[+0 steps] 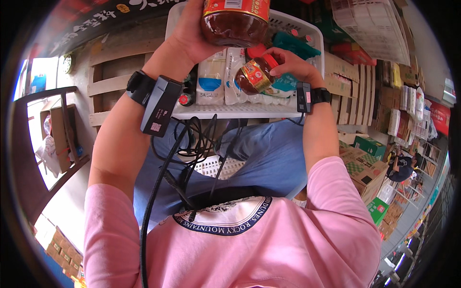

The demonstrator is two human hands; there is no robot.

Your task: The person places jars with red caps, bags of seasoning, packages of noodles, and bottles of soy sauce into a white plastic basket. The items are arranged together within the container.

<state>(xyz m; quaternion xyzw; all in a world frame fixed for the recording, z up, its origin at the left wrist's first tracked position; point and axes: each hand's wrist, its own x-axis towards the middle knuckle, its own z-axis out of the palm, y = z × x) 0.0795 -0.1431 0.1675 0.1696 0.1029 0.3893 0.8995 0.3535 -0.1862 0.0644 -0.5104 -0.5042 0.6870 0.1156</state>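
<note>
My left hand (pixel 191 41) grips a large jar (pixel 236 27) of dark red contents with a red and yellow label, at the top of the view; its upper part is cut off. Lower and to the right, my right hand (pixel 293 66) holds a smaller jar (pixel 255 76) by its red lid, tilted, with its base toward the lower left. Both jars are above a white plastic basket (pixel 230 112). Inside the basket lie clear-and-white packages (pixel 210 81) with blue print, teal packages (pixel 293 45) and a red-capped bottle (pixel 184 99). Another red lid (pixel 254 51) shows behind the smaller jar.
Black cables (pixel 185 151) hang between my knees, below the basket. Wooden pallets (pixel 111 84) stand behind it. Cardboard cartons (pixel 363 171) are stacked at right, and a person (pixel 401 167) is farther off. A brown metal frame (pixel 36 144) stands at left.
</note>
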